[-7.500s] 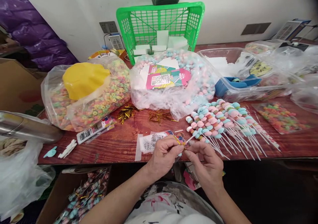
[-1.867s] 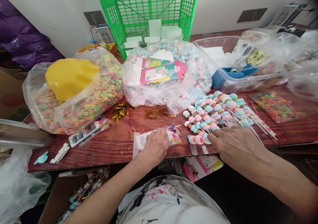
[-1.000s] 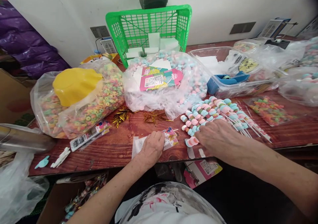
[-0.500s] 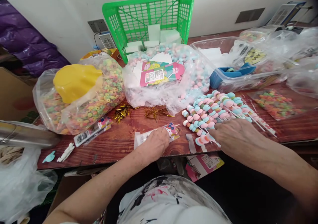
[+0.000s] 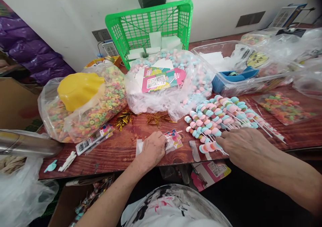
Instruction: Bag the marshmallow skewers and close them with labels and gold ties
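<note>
My left hand (image 5: 154, 147) lies closed over a clear printed packet (image 5: 174, 140) near the table's front edge; a white stick end pokes out of the packet's right side. To the right, my right hand (image 5: 237, 143) has its fingers bent together at the stick ends of the candy skewers (image 5: 207, 118), which lie in a pink and blue pile. One short skewer (image 5: 209, 147) rests below the others, beside those fingertips. What the right fingertips pinch is hidden. Gold twist ties (image 5: 123, 119) lie behind my left hand, in front of the bags.
A bag of ring candy (image 5: 105, 102) with a yellow scoop (image 5: 80, 89) stands left, a marshmallow bag (image 5: 198, 82) in the middle. Behind are a green basket (image 5: 151, 13) and, at right, a clear tub (image 5: 241, 86). A steel bottle (image 5: 30, 144) lies at far left.
The whole view has shifted slightly downward. My left hand has slid a little left on the packet, uncovering more of its print. My right hand stays at the skewers' stick ends.
</note>
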Demonstrator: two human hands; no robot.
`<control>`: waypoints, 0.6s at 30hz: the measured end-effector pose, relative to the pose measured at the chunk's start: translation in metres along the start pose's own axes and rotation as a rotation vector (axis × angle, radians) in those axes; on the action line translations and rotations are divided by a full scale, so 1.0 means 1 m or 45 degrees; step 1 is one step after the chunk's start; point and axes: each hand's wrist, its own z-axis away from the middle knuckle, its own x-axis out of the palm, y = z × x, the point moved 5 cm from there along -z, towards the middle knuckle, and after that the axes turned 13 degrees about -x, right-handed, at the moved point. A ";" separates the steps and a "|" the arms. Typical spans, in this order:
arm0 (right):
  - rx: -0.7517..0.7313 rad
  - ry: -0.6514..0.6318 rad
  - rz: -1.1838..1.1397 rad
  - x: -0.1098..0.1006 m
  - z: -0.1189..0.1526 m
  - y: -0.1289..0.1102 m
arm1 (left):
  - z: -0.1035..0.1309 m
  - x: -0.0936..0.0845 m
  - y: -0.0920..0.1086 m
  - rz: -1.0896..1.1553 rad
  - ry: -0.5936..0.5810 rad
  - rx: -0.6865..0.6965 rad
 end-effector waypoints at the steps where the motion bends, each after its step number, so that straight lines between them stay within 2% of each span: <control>1: -0.007 0.013 -0.005 0.000 -0.001 -0.001 | 0.001 0.000 -0.001 0.030 0.045 -0.005; 5: -0.057 0.056 -0.022 -0.004 -0.006 -0.006 | 0.007 0.000 -0.003 0.127 0.188 -0.003; 9: -0.045 0.072 0.023 -0.009 -0.012 -0.010 | 0.016 0.005 -0.004 0.126 0.076 0.048; 13: -0.015 0.042 0.040 -0.013 -0.021 -0.012 | 0.022 0.007 -0.011 0.147 0.009 0.013; 18: 0.088 -0.077 -0.018 -0.019 -0.020 -0.005 | 0.012 0.007 -0.027 0.534 0.035 -0.151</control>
